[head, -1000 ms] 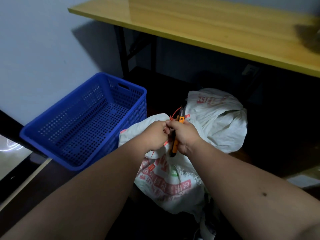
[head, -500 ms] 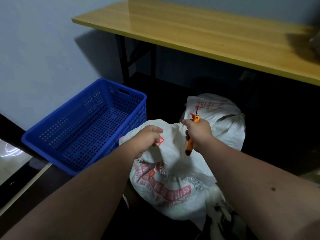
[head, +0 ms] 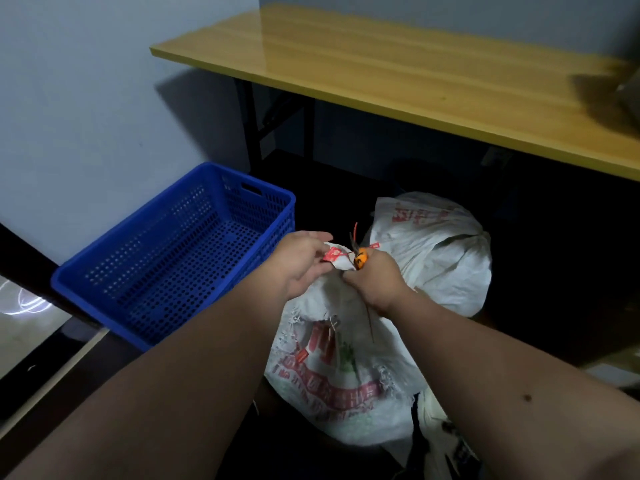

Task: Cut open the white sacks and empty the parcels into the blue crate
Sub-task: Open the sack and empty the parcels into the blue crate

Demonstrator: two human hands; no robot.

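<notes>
A white woven sack (head: 349, 375) with red print stands on the dark floor in front of me. My left hand (head: 301, 261) pinches its bunched neck, where a red tag shows. My right hand (head: 374, 282) grips an orange-handled cutter (head: 361, 258) at the same neck, blade pointing up, a red tie strand beside it. A second white sack (head: 436, 251) lies just behind, still closed. The blue perforated crate (head: 173, 258) sits to the left against the wall, nothing in it. No parcels are visible.
A yellow wooden table (head: 415, 77) on black legs spans the back, above the sacks. A pale wall runs along the left. A dark rail (head: 24, 265) crosses the lower left near the crate. The floor under the table is dark.
My hands drew apart and then came back together at the sack's neck. The cutter now sits higher in my right hand, and the view has tilted down and left.
</notes>
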